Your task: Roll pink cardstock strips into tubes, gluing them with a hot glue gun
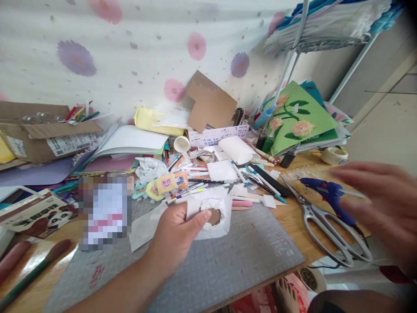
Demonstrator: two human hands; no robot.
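My left hand (182, 234) is closed on a white piece of paper (224, 224), thumb on top. At its middle, a brown round patch (214, 216) shows inside a ragged white rim. It is held above the grey cutting mat (247, 261). On the right, my right hand (381, 208) is raised and blurred, its fingers stretched out and apart with nothing seen in them. Just left of it lie a blue glue gun (325, 191) and large metal-handled scissors (321, 226) on the wooden table.
Pens, paper scraps and a white roll (235, 149) crowd the mat's far side. A cardboard box (52, 137) stands at the left, with a green-handled brush (42, 265) nearer. Brown cardboard (211, 104) leans at the back. A green flower picture (299, 117) and tape roll (334, 155) are right.
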